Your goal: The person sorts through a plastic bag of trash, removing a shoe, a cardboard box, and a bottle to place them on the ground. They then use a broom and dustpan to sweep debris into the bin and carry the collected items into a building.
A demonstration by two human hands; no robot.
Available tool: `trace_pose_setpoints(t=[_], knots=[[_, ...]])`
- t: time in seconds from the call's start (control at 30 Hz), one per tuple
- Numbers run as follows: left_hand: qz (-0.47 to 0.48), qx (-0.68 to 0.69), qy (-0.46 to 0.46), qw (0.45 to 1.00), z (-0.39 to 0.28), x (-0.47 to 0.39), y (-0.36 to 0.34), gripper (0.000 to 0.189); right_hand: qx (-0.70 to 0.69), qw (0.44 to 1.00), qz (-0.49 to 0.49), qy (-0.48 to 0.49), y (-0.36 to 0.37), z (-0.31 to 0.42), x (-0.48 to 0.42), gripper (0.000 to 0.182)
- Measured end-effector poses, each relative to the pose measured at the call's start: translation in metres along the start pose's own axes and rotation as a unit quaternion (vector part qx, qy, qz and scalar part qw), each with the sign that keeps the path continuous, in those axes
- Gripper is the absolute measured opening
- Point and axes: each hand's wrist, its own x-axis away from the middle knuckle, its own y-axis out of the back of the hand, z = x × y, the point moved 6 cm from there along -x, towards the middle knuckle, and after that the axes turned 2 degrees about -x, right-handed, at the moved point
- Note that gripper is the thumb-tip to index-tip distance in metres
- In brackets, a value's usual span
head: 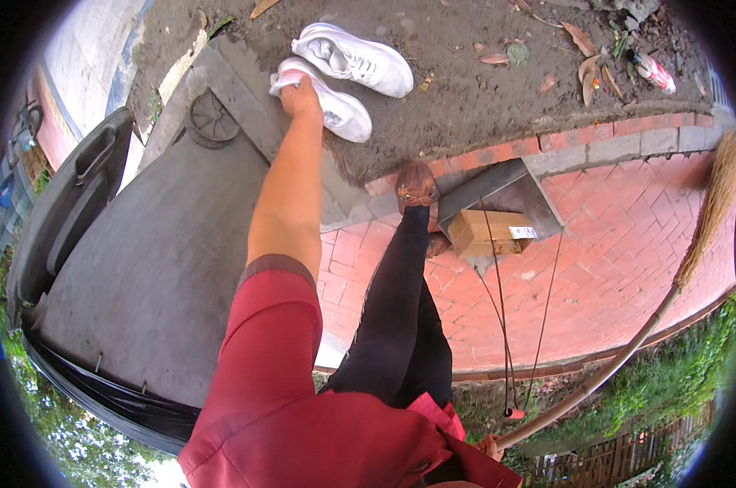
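My left hand [299, 97] reaches forward, gripping the heel and collar of a white sneaker [346, 116]. Its pair, another white sneaker [374, 64] with white laces, lies alongside on bare soil. Low at the right of my body, my right hand [492, 446] is closed around the wooden handle of a straw broom [712, 201]; most of that hand is hidden by my red top. The broom stretches out to the right, bristles at the far end. A long-handled metal dustpan [526, 192] stands by my shoe, holding a cardboard box [490, 232] with a label.
A grey wheeled bin [154, 262] with a black liner fills the left side. A brick-and-concrete kerb [563, 140] parts the soil [453, 110] from red paving [600, 268]. Dry leaves [587, 73] and a plastic bottle [653, 72] lie on the soil.
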Motion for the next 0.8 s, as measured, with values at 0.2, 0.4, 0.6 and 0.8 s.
trace_pose_setpoints(t=[0.2, 0.4, 0.6, 0.8], knots=[[0.088, -0.060, 0.118, 0.987, -0.015, -0.017, -0.034, 0.080, 0.045, 0.999, 0.015, 0.016, -0.001, 0.003, -0.006, 0.020], [0.169, -0.025, 0.092, 0.981, -0.004, -0.036, -0.054, 0.064, -0.019, 0.997, 0.064, 0.036, 0.010, -0.006, -0.018, 0.020], [0.183, 0.085, 0.079, 0.976, 0.004, 0.009, -0.017, 0.046, -0.141, 0.981, 0.073, 0.114, -0.011, 0.029, -0.016, 0.040], [0.245, 0.198, 0.151, 0.937, -0.039, 0.150, 0.082, 0.023, -0.135, 0.944, 0.273, 0.126, -0.037, 0.091, 0.004, 0.052]])
